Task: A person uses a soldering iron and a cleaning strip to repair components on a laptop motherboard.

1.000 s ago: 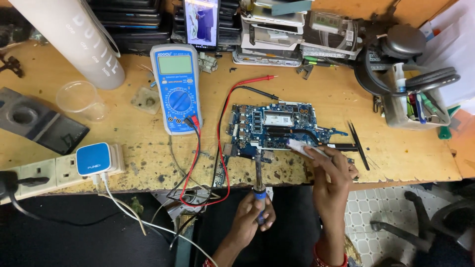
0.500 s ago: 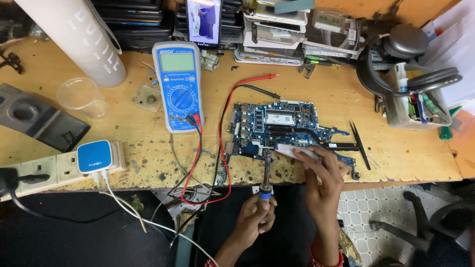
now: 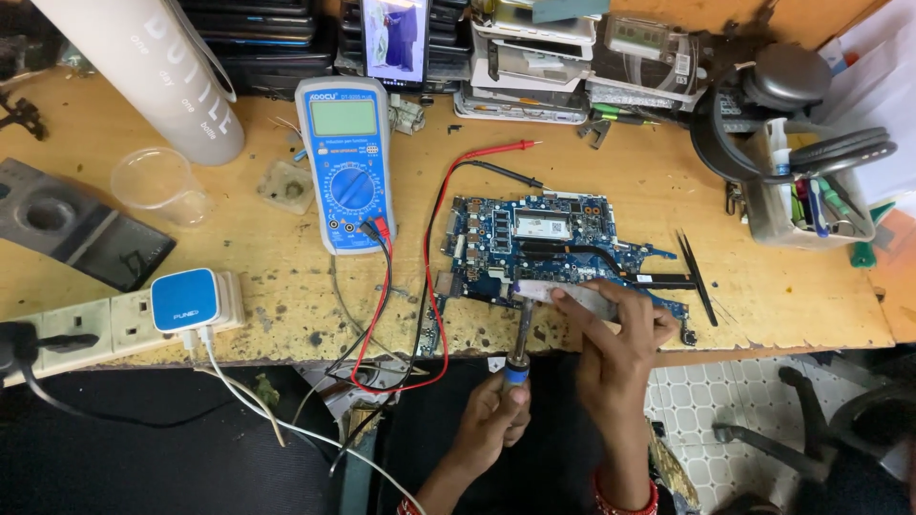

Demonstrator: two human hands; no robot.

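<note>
Grey-green multimeter screen left of board; lit phone screen at back.

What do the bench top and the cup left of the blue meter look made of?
Bench top: looks like bare wood or plywood, matt tan, pitted and stained dark near the front edge. Cup: probably thin clear plastic, since the bench shows through its wall; glass cannot be ruled out.

A scarred, stained wooden desk carries a blue circuit board near its front edge, a blue multimeter left of it, a clear plastic cup, a white power strip at the front-left corner, and black tweezers.
</note>
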